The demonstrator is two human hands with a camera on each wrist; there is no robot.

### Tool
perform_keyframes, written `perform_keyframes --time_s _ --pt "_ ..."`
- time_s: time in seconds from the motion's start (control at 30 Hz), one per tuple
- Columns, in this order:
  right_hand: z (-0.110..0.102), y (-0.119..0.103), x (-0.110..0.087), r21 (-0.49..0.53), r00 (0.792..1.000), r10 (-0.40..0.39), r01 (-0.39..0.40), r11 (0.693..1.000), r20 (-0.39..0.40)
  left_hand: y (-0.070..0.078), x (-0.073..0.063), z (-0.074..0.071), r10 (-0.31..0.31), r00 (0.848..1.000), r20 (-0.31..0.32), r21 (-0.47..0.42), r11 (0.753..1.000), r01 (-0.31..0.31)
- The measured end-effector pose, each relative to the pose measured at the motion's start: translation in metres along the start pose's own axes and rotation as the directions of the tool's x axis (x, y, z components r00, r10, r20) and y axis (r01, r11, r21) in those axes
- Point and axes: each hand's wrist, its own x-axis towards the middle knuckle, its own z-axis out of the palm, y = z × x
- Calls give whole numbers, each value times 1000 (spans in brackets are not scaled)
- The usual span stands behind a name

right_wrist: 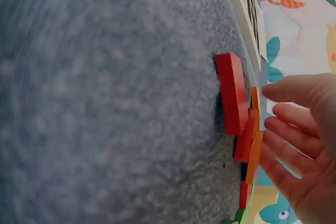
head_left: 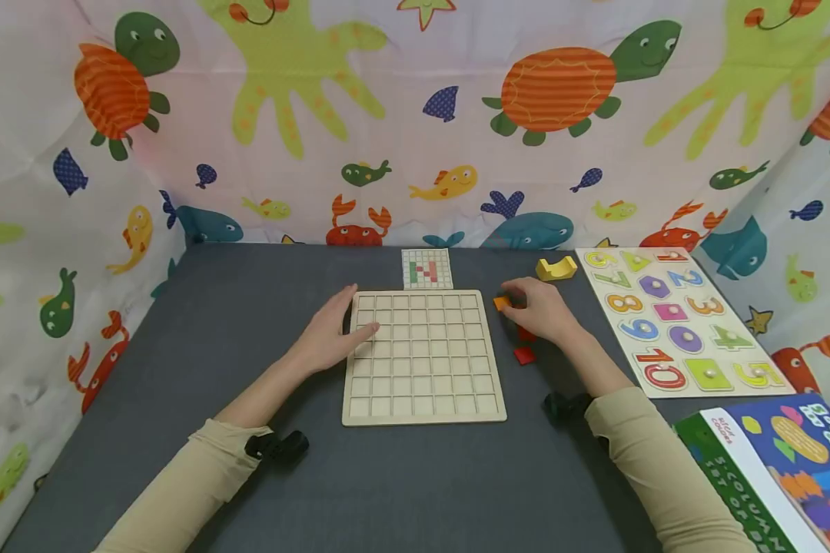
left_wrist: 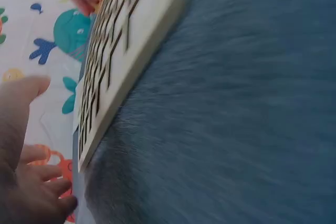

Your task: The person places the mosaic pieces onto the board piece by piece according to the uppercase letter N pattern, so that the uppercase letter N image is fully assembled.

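A pale wooden grid board (head_left: 425, 357) lies flat on the dark table. My left hand (head_left: 328, 334) is at its upper left side, the thumb reaching over the grid and the fingers along the edge. In the left wrist view the thumb and fingers of that hand (left_wrist: 39, 177) are spread apart. Right of the board, my right hand (head_left: 542, 307) is over several small tiles, its fingertips at an orange tile (head_left: 501, 302). A red tile (head_left: 525, 355) lies nearer me. The right wrist view shows relaxed fingers (right_wrist: 294, 140) beside orange and red tiles (right_wrist: 231, 93); contact is unclear.
Behind the board lies a small pattern card (head_left: 426, 269) with coloured squares. A yellow curved block (head_left: 556, 268) sits beyond my right hand. To the right are a number-and-shape puzzle board (head_left: 671, 313) and a blue-green box (head_left: 781, 468). Printed cloth (head_left: 401, 115) hangs around the table.
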Motion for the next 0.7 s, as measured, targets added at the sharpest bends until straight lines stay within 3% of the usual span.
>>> perform_keyframes --time_s 0.1,0.27,0.47,0.6,0.7 --pt "2 1 1 -12 999 -40 40 999 23 -1 -15 3 34 991 133 1 999 -34" --pt "3 2 3 -27 998 -52 53 998 22 -6 -31 4 68 947 315 93 990 -102" --pt "3 -1 4 -4 1000 -17 17 1000 -25 -13 -38 5 145 923 357 113 974 -197" --pt "7 -17 2 109 998 -15 21 994 -53 -15 -40 6 177 915 363 122 964 -235" --pt "14 -34 1 183 998 -59 63 981 -28 -15 -42 8 184 914 362 132 960 -246"
